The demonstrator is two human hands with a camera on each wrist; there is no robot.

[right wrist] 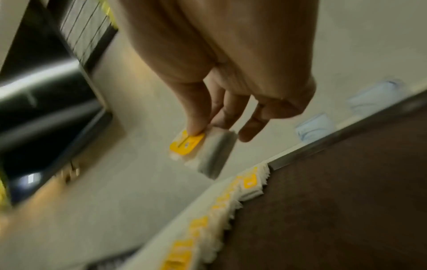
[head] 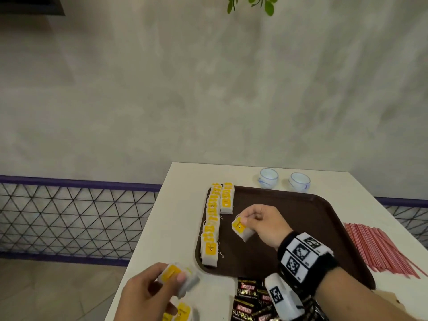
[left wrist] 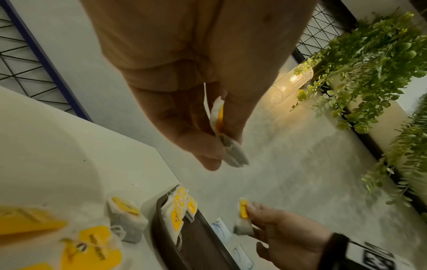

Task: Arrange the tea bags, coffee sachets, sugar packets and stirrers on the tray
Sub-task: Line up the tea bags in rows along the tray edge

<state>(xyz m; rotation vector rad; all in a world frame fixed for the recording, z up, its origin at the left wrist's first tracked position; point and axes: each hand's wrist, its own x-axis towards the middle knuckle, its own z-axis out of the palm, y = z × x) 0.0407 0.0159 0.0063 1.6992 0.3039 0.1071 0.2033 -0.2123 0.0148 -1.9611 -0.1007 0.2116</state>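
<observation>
A dark brown tray [head: 301,205] lies on the white table [head: 180,181]. Two rows of yellow-tagged tea bags [head: 212,224] line its left side, the second row [head: 227,199] shorter. My right hand [head: 257,222] hovers over the tray and pinches one tea bag [head: 240,228] by its tag, seen also in the right wrist view [right wrist: 201,149]. My left hand [head: 148,293] is at the table's front left edge and grips another tea bag [head: 178,278], which the left wrist view [left wrist: 228,146] shows between thumb and fingers. Loose tea bags [left wrist: 126,215] lie below it.
Black coffee sachets [head: 246,302] are heaped in front of the tray. A spread of red stirrers [head: 379,249] lies right of it. Two white cups [head: 268,178] stand behind the tray. A wire-mesh fence [head: 69,218] runs past the table's left edge.
</observation>
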